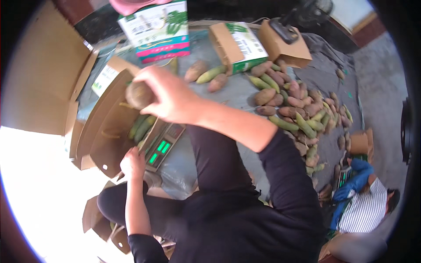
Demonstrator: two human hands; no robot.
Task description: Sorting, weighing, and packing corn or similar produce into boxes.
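One sweet potato (138, 95) gripped in right hand (169, 94) | left hand (133, 163) seemingly grips carton (109, 131) edge | three cucumbers (141, 126) inside

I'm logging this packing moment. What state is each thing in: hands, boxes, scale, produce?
Right hand: closed on a sweet potato, held above the open box.
Left hand: resting at the box's near edge, holding nothing I can make out.
Open box: flaps up, corn cobs inside.
Scale: on, green display lit.
Produce pile: loose on the grey sheet.
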